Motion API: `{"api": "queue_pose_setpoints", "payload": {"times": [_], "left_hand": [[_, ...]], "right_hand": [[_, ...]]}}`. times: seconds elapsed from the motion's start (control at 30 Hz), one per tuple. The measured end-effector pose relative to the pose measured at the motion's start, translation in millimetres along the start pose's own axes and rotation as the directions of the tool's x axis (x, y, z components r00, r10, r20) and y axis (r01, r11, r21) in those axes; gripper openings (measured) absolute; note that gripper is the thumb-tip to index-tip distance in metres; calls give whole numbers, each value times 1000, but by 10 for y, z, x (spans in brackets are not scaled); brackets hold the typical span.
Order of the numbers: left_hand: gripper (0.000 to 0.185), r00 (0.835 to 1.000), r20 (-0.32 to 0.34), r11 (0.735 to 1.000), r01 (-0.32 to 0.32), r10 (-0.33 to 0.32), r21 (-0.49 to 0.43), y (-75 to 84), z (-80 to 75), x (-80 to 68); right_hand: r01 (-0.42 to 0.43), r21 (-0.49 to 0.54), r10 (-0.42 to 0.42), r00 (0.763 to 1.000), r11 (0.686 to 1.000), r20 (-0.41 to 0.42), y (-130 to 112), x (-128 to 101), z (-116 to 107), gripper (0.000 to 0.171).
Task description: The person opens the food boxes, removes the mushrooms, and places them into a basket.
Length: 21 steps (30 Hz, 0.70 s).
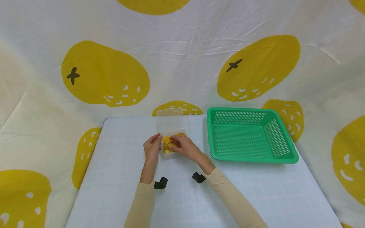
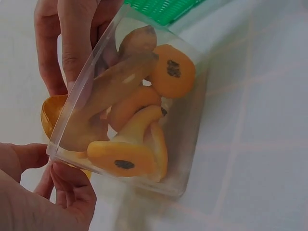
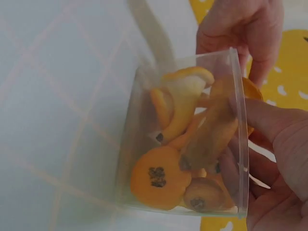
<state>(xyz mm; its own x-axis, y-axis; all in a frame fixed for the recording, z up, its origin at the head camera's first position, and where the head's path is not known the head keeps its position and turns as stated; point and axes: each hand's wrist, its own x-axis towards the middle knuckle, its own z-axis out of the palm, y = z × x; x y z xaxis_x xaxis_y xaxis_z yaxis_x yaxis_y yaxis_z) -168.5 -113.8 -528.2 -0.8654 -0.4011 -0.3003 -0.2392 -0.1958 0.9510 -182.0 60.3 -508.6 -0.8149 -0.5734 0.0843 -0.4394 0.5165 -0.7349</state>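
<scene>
Clear plastic forms the box [image 2: 190,139] that stands on the pale surface [image 1: 108,177], its lid [image 1: 170,122] swung open at the far side. Yellow-orange fruit pieces [image 3: 156,178] lie heaped inside. The right hand [image 1: 183,146] reaches in, thumb and fingers curled around a banana-like piece [image 3: 207,139], while the left hand [image 1: 152,146] pinches the box's rim on the left side. Off to the right, apart from the box, sits a green basket [image 1: 242,141].
</scene>
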Motion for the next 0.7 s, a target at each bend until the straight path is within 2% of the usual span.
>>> {"api": "queue_pose_setpoints", "payload": {"times": [0.13, 0.27, 0.4, 0.6, 0.7], "left_hand": [[34, 999, 13, 999, 43, -43, -1, 2, -29, 22], [35, 996, 30, 997, 78, -78, 13, 14, -29, 30], [33, 995, 28, 995, 96, -97, 14, 24, -14, 31], [32, 994, 21, 995, 103, -103, 9, 17, -18, 31], [32, 995, 16, 995, 101, -101, 11, 10, -23, 33]], "right_hand": [[27, 2, -27, 1000, 1000, -2, 0, 7, -5, 44], [47, 23, -46, 998, 999, -44, 7, -4, -31, 45], [23, 92, -14, 996, 996, -90, 23, -29, -86, 43], [-8, 203, 44, 983, 979, -177, 44, -73, -207, 22], [-24, 202, 55, 987, 979, -153, 43, -83, -244, 16]]}}
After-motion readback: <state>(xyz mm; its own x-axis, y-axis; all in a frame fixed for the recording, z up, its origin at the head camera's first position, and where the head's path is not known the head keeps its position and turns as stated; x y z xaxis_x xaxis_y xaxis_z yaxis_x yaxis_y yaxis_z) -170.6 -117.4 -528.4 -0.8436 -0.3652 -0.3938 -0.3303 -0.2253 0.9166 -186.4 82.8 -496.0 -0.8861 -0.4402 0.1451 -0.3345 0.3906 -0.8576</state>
